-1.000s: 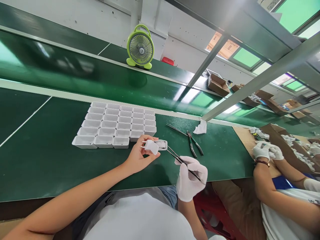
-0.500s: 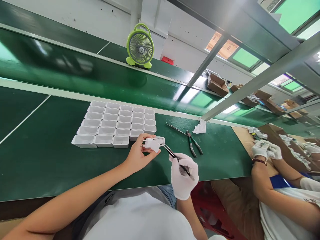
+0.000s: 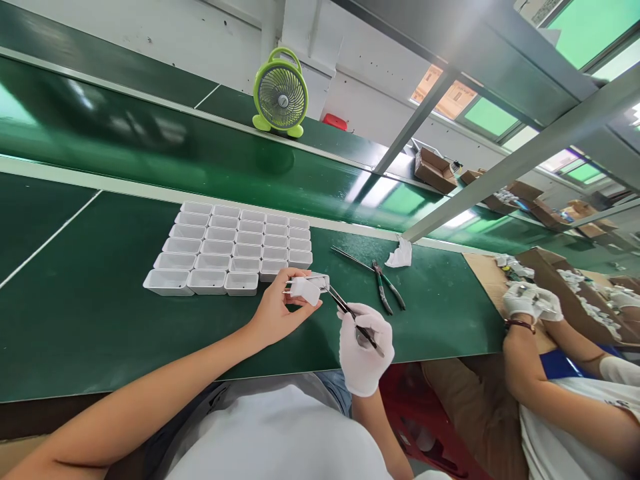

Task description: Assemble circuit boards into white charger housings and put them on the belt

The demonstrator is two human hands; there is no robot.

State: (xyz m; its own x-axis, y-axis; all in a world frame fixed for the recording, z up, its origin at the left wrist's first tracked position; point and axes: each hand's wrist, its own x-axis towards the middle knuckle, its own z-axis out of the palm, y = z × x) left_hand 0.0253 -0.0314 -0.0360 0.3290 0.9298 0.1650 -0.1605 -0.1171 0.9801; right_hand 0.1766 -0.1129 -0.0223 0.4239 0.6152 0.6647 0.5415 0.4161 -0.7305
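My bare left hand [image 3: 281,308] is closed on a white plug housing [image 3: 306,291], whose metal prongs point left. Part of the housing lies behind my fingers, and a whitish open-framed piece shows at its upper right. Gloved in white, my right hand [image 3: 366,348] grips a pair of dark-handled tweezers [image 3: 345,305]. The tweezer tips reach into or against the right side of the housing; which of the two I cannot tell. Just beyond my left hand stand rows of white rectangular open cases [image 3: 207,280] on the green table [image 3: 210,340].
Pliers [image 3: 386,287] and a second pair of tweezers [image 3: 350,257] lie right of my hands, near a crumpled white cloth [image 3: 400,253]. A green fan [image 3: 281,93] stands at the back. At right, a co-worker's gloved hands [image 3: 533,301] work beside a cardboard box [image 3: 555,267].
My right hand has shifted slightly left and up with the tweezers. My left hand and the plug housing stay nearly in place. The co-worker's hands have moved a little.
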